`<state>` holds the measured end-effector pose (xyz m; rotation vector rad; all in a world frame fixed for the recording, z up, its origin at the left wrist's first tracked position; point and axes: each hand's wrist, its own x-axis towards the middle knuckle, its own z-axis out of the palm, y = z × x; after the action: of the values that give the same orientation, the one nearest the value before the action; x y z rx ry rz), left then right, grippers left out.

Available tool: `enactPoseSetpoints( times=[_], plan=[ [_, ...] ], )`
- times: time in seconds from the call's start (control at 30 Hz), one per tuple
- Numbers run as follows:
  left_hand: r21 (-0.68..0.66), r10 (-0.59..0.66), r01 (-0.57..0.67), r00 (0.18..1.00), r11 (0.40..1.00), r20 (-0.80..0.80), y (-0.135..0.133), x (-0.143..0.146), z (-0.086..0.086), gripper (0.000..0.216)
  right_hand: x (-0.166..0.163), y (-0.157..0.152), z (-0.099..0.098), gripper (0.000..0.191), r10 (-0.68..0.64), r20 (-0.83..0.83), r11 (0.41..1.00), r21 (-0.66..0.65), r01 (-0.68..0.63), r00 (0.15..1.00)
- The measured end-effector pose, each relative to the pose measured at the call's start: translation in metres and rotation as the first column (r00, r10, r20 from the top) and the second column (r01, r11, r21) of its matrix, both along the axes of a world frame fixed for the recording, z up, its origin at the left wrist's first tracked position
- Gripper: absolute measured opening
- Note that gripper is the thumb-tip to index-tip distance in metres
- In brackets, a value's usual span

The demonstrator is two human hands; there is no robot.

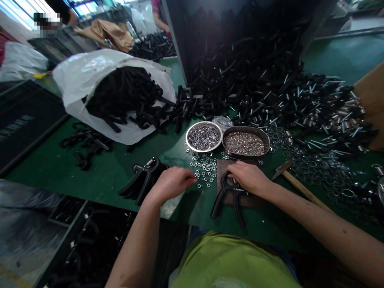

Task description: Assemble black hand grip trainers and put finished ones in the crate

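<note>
My right hand (247,176) is closed over the top of a black hand-grip exerciser (228,200) that lies on a small brown pad (223,168), handles pointing toward me. My left hand (175,182) has its fingers pinched together beside loose metal washers (205,168) scattered on the green table; what it pinches is too small to name. Just behind stand two shallow metal dishes: a silver dish of washers (204,137) and a darker dish of small metal parts (246,143). A stack of finished black grippers (144,178) lies left of my left hand.
A white sack of black handles (120,96) lies at the left. A big heap of black handles, bolts and springs (270,88) fills the back and right. A wooden-handled hammer (300,186) lies at right. Crates of parts (90,244) sit below the table edge.
</note>
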<state>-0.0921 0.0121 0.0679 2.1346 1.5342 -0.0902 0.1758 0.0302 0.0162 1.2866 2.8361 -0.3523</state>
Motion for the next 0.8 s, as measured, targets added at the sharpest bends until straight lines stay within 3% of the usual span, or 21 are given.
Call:
enactPoseSetpoints(
  times=[0.07,0.13,0.23,0.33,0.67,0.8],
  plan=[
    [0.213,0.091,-0.114,0.989,0.970,0.115,0.033,0.014,-0.006,0.020,0.001,0.000,-0.002,0.014,-0.026,-0.010,1.000,-0.016,0.026,1.000],
    [0.353,0.158,-0.196,0.978,0.915,0.133,0.072,0.032,-0.016,0.021,0.004,-0.001,-0.001,0.015,-0.036,-0.035,0.999,-0.026,0.035,0.999],
    [0.360,0.172,-0.143,0.984,0.922,-0.051,0.121,0.054,-0.029,0.023,0.014,-0.005,0.003,0.017,-0.057,-0.101,0.998,-0.031,0.054,0.993],
    [0.305,0.164,-0.111,0.974,0.946,-0.154,0.147,0.068,-0.039,0.021,0.035,-0.013,0.009,0.018,-0.133,-0.152,0.991,-0.041,0.129,0.979],
    [0.292,0.124,-0.059,0.970,0.955,-0.209,0.148,0.065,-0.041,0.029,0.123,-0.054,0.012,0.029,-0.427,-0.243,0.900,-0.019,0.436,0.871],
    [0.268,0.099,-0.043,0.975,0.963,-0.200,0.147,0.064,-0.042,0.022,0.145,-0.064,0.005,0.031,-0.528,-0.101,0.841,0.077,0.536,0.843]
  ],
)
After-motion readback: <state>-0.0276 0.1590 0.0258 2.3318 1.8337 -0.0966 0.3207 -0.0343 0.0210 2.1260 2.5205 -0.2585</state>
